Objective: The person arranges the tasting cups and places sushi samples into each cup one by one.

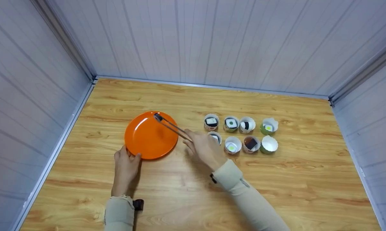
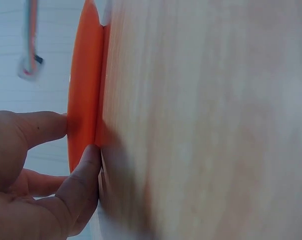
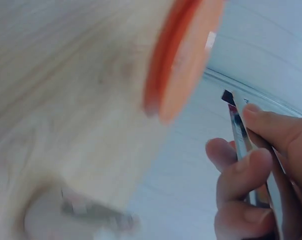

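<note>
My left hand (image 1: 126, 166) pinches the near left rim of a round orange plate (image 1: 151, 141), with fingers and thumb at its edge, also close up in the left wrist view. In my right hand (image 1: 207, 148) I hold metal tongs (image 1: 175, 129), which reach leftward over the plate. Between the tong tips is a small dark piece (image 1: 158, 116), like a toy sushi roll, over the plate's far part. The right wrist view shows my fingers curled round the tongs (image 3: 273, 187) and the dark piece (image 3: 228, 97) at their tips.
Right of the plate stand two rows of small paper cups. Most hold sushi-like pieces, among them a white one with a green dot (image 1: 231, 123) and a brown-and-black one (image 1: 251, 143). A green cup (image 1: 270, 145) shows only its white inside. Panel walls (image 1: 193, 41) enclose the wooden table (image 1: 308, 166).
</note>
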Available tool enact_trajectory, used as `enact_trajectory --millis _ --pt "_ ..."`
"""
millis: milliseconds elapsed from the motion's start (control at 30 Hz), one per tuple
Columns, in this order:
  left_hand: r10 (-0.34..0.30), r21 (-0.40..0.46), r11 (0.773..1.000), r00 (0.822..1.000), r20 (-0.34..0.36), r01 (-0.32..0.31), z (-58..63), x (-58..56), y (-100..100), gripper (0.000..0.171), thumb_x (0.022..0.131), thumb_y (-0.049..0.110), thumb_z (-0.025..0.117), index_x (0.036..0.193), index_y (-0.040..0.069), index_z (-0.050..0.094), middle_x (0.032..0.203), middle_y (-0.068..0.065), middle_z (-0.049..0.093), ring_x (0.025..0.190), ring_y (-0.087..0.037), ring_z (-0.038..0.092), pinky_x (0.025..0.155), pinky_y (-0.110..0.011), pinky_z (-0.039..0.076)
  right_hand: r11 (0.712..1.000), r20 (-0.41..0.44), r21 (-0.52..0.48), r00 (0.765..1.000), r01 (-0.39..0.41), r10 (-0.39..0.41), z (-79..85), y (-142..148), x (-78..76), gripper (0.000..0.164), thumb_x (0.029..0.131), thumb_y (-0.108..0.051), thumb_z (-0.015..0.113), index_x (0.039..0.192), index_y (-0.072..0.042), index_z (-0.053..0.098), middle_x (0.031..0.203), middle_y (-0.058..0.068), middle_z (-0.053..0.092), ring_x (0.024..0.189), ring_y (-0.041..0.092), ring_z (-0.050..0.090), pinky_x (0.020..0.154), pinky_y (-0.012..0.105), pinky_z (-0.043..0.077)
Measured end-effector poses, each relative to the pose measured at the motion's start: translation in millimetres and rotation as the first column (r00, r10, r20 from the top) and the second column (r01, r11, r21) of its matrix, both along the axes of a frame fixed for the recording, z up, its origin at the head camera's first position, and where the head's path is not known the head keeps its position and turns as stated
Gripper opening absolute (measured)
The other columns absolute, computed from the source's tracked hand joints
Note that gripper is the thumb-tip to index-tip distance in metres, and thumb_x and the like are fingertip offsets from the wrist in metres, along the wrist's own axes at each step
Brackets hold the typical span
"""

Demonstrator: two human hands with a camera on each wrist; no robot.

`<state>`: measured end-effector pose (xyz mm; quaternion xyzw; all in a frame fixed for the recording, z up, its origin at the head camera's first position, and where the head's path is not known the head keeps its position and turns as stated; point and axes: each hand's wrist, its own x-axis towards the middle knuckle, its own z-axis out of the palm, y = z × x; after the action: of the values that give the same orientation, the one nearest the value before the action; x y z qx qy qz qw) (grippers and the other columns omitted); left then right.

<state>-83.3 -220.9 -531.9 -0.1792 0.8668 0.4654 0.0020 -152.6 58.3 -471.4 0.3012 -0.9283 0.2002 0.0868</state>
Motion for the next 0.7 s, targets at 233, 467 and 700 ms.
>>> enact_trajectory --millis 233,467,700 --pt "0.009 0.007 1.000 0.999 0.031 -0.010 -1.4 0.8 0 0.066 0.101 0.015 0.058 0.154 -0.005 0.024 0.145 -0.031 0.027 0.134 -0.042 0.032 0.112 -0.056 0.029 0.996 -0.134 -0.086 0.990 0.032 -0.043 10.3 63 27.4 0.035 0.096 -0.028 0.070 0.127 -0.012 0.068 0.086 0.001 0.071 0.061 0.014 0.061 0.050 0.031 0.048" --pt "0.001 0.020 1.000 0.998 0.059 -0.002 -0.2 2.6 0 0.067 0.102 0.017 0.056 0.155 -0.004 0.022 0.147 -0.032 0.024 0.135 -0.043 0.032 0.112 -0.056 0.028 0.977 -0.134 -0.123 0.972 0.176 -0.192 19.1 137 62.5 0.040 0.091 -0.027 0.075 0.129 -0.014 0.068 0.086 0.001 0.072 0.062 0.011 0.061 0.052 0.027 0.050" --pt "-0.011 0.008 1.000 1.000 0.023 0.011 1.4 2.6 -2 0.067 0.101 0.016 0.057 0.154 -0.006 0.023 0.147 -0.032 0.026 0.135 -0.043 0.030 0.111 -0.056 0.029 0.928 -0.211 -0.101 0.904 0.358 -0.371 23.0 210 99.1 0.047 0.085 -0.018 0.082 0.129 -0.010 0.068 0.079 0.010 0.071 0.052 0.017 0.059 0.039 0.029 0.045"
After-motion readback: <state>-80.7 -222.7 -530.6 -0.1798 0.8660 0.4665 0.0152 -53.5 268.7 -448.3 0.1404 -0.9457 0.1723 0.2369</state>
